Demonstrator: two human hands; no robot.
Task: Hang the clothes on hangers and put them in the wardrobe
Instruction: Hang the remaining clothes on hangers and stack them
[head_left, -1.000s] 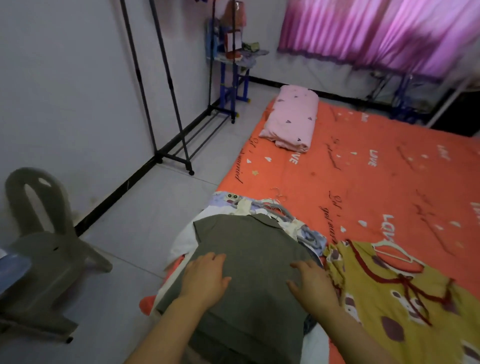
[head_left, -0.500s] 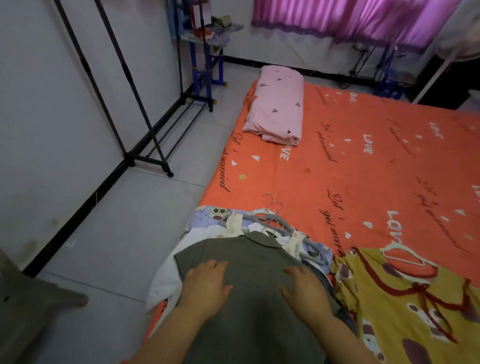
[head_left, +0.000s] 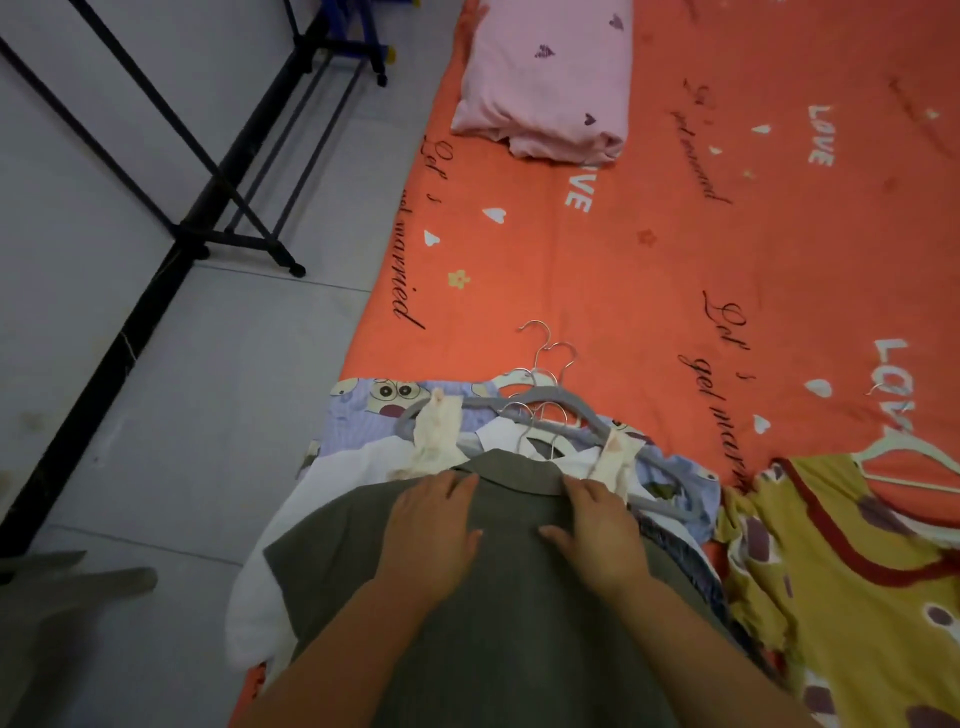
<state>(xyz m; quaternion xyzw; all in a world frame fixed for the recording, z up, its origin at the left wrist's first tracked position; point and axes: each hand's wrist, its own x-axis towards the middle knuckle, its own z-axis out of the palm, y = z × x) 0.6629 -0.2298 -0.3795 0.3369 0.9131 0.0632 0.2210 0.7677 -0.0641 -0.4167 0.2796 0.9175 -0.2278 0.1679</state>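
Presently, item one: grey collared shirt (head_left: 519, 597), lying flat on top of a pile of clothes at the bed's near edge, collar pointing away from the person.

- Left grip (head_left: 431, 525): released, fingers straight, palm resting on the shirt just below the collar.
- Right grip (head_left: 597, 525): likewise released, flat on the shirt beside the left one.
- Under the shirt: white garment (head_left: 270, 587), showing at its left, and lilac cartoon-print garment (head_left: 374, 400), showing beyond its collar.
- Just beyond the collar: metal-hooked grey hangers (head_left: 561, 408).
- Right of the shirt: yellow patterned garment (head_left: 852, 571), with a white hanger (head_left: 904, 457) at its neck opening.
- Beneath the shirt and pile: orange printed bedsheet (head_left: 675, 260).
- Well beyond the shirt: pink pillow (head_left: 550, 83).
- Left of the shirt: tiled floor (head_left: 208, 389).
- Farther left and beyond: black clothes rack (head_left: 234, 228).
- Near left: grey plastic chair (head_left: 62, 597).
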